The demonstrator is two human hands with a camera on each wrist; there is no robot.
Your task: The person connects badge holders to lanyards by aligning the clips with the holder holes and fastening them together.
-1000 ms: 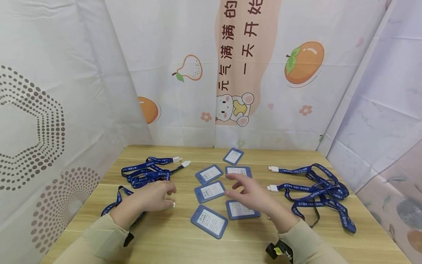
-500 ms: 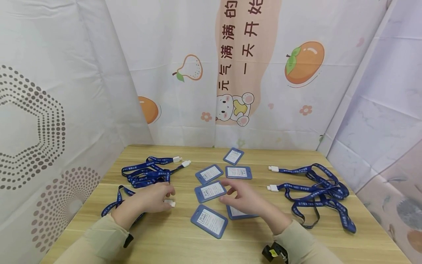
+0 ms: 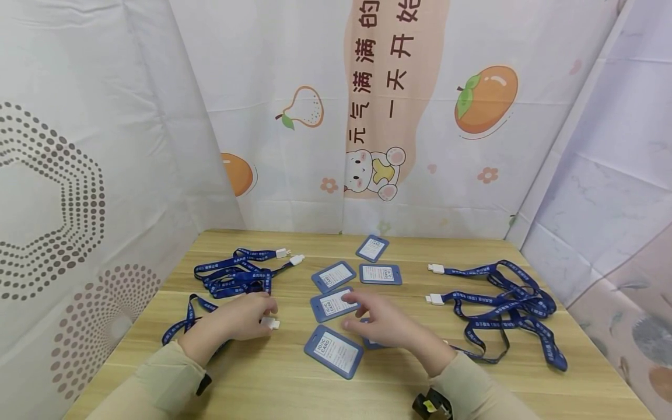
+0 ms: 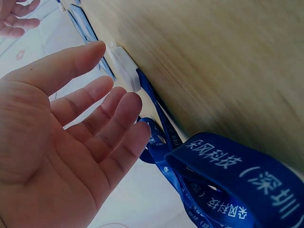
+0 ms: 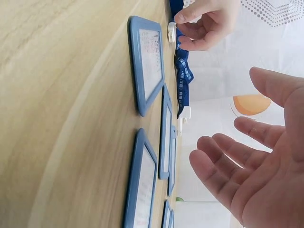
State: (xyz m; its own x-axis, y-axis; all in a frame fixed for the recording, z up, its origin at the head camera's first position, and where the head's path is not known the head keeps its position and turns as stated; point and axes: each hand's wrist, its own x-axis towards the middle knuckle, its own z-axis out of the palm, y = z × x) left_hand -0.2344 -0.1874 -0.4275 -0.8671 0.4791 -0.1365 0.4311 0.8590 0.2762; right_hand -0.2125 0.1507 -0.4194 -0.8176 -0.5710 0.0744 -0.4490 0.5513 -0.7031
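Note:
In the head view my left hand hovers with relaxed fingers beside the white clip of a blue lanyard. The left wrist view shows the fingers apart from that clip, holding nothing. My right hand hangs over the blue-framed card holders, nearest the middle-left card holder, its thumb and fingers spread. Seen from the right wrist, that hand holds nothing and stays off the table. Another card holder is mostly hidden under the right hand. The nearest card holder lies flat, tilted.
Three more card holders lie farther back on the wooden table. Blue lanyards are bunched at the back left, and others lie tangled on the right. A printed curtain stands behind the table.
My right hand has moved left and slightly nearer, from above the back right card holder to the middle-left one. The left hand has barely moved.

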